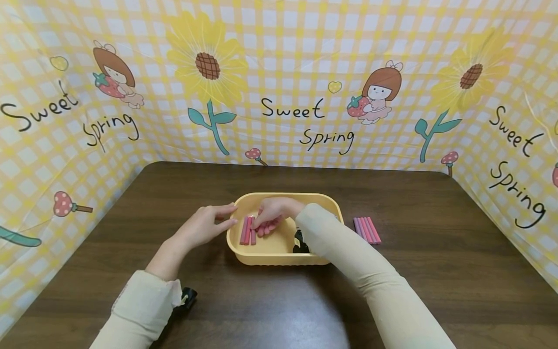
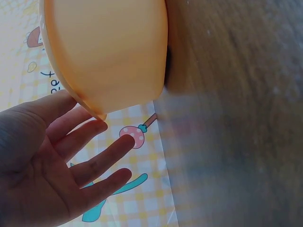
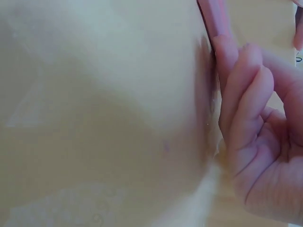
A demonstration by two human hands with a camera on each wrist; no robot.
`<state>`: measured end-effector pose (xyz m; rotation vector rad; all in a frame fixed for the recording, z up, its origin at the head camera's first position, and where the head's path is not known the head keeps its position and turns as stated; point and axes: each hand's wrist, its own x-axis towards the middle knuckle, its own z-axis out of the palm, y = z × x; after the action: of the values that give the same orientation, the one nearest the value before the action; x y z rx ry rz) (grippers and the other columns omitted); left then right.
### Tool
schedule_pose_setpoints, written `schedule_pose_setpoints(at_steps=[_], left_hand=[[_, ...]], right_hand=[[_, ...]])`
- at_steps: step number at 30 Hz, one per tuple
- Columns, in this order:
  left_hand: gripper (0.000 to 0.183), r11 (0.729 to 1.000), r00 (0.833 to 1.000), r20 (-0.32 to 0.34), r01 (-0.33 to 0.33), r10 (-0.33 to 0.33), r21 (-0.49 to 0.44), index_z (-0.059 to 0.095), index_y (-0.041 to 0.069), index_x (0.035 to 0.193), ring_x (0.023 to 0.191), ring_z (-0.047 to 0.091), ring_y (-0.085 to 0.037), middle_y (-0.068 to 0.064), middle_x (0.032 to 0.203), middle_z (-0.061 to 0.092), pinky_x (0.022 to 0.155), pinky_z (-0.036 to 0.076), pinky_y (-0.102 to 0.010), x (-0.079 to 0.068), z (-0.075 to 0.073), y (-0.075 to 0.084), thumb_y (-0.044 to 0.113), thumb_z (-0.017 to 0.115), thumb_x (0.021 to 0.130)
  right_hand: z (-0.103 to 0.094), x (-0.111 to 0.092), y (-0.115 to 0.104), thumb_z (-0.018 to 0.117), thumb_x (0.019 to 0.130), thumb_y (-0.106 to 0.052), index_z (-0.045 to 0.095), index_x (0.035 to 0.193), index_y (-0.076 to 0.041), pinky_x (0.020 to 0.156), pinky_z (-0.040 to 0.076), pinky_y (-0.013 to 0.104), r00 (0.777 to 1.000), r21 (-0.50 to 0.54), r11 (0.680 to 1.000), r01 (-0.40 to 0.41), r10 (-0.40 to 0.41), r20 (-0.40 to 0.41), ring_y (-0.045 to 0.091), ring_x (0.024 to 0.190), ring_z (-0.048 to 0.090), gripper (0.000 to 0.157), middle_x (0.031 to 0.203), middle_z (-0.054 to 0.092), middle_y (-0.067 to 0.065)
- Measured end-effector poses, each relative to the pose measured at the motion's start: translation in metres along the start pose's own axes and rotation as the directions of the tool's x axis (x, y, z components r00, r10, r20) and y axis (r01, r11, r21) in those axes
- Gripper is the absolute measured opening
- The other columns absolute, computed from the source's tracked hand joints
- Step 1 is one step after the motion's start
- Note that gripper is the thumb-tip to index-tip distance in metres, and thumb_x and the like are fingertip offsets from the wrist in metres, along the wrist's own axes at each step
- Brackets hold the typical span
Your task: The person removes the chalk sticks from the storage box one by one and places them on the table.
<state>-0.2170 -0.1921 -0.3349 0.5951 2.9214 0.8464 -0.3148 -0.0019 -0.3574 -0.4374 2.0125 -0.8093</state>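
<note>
A pale yellow plastic tub (image 1: 279,259) stands on the table. Inside, at its left end, several pink and mauve sticks (image 1: 244,232) lie side by side. My right hand (image 1: 272,216) reaches into the tub and pinches the rightmost of these sticks near its far end; a pink stick (image 3: 216,16) shows at the fingertips in the right wrist view. My left hand (image 1: 204,226) is at the tub's left end, its fingers spread and fingertips at the rim (image 2: 59,71).
Right of the tub, several more pink and purple sticks (image 1: 367,230) lie in a row on the dark wooden table (image 1: 261,305). A black strap piece (image 1: 188,296) shows at the left cuff, another (image 1: 300,242) at the right sleeve. A yellow checked cloth (image 1: 287,63) hangs behind.
</note>
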Motion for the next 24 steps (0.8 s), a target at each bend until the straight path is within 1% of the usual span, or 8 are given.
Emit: schedule_pose_setpoints(at_steps=[3,8,10,16,24], left_hand=[[0.044,1.000,1.000,0.000,-0.001,0.001,0.002,0.052,0.000,0.131,0.121,0.053,-0.035,-0.021,0.136,0.049,0.101,0.043,-0.050,0.0001,-0.0003,0.0005,0.019,0.058,0.092],[0.045,1.000,1.000,0.008,0.006,-0.006,-0.003,0.051,0.000,0.132,0.122,0.052,-0.036,-0.020,0.136,0.049,0.101,0.042,-0.050,-0.0002,-0.0006,0.0008,0.021,0.058,0.092],[0.045,1.000,1.000,0.010,0.008,-0.008,-0.005,0.051,0.000,0.132,0.122,0.052,-0.036,-0.020,0.137,0.049,0.102,0.042,-0.050,-0.0002,-0.0006,0.0007,0.021,0.058,0.092],[0.045,1.000,1.000,0.003,0.000,0.000,-0.004,0.051,0.000,0.132,0.122,0.053,-0.035,-0.020,0.137,0.048,0.101,0.042,-0.050,-0.0002,-0.0002,0.0000,0.020,0.058,0.092],[0.045,1.000,1.000,0.004,-0.001,0.001,-0.002,0.051,0.000,0.132,0.121,0.053,-0.035,-0.020,0.137,0.048,0.101,0.043,-0.050,-0.0001,-0.0002,-0.0005,0.020,0.058,0.092]], right_hand=[[-0.0004,-0.0009,0.0002,0.059,0.091,-0.014,0.066,0.068,-0.005,0.044,0.042,0.011,1.000,0.011,1.000,-0.003,0.003,-0.001,0.002,0.044,0.054,0.025,0.056,0.064,0.000],[0.0003,-0.0014,-0.0002,0.062,0.090,-0.023,0.066,0.066,-0.005,0.045,0.045,0.012,1.000,0.010,1.000,-0.014,0.014,-0.007,0.004,0.045,0.056,0.031,0.055,0.065,0.000],[0.0010,-0.0013,-0.0005,0.062,0.090,-0.025,0.066,0.065,-0.005,0.046,0.046,0.012,1.000,0.009,1.000,-0.017,0.018,-0.015,0.004,0.045,0.057,0.032,0.054,0.064,0.000],[0.0026,-0.0009,-0.0015,0.064,0.089,-0.023,0.065,0.064,-0.005,0.047,0.047,0.013,0.999,-0.016,1.000,-0.018,0.017,-0.043,0.005,0.046,0.057,0.030,0.055,0.064,0.000],[-0.0022,-0.0039,-0.0009,0.061,0.091,-0.019,0.067,0.067,-0.005,0.046,0.045,0.011,1.000,-0.014,1.000,-0.002,0.002,0.001,0.003,0.046,0.056,0.028,0.057,0.066,0.000]])
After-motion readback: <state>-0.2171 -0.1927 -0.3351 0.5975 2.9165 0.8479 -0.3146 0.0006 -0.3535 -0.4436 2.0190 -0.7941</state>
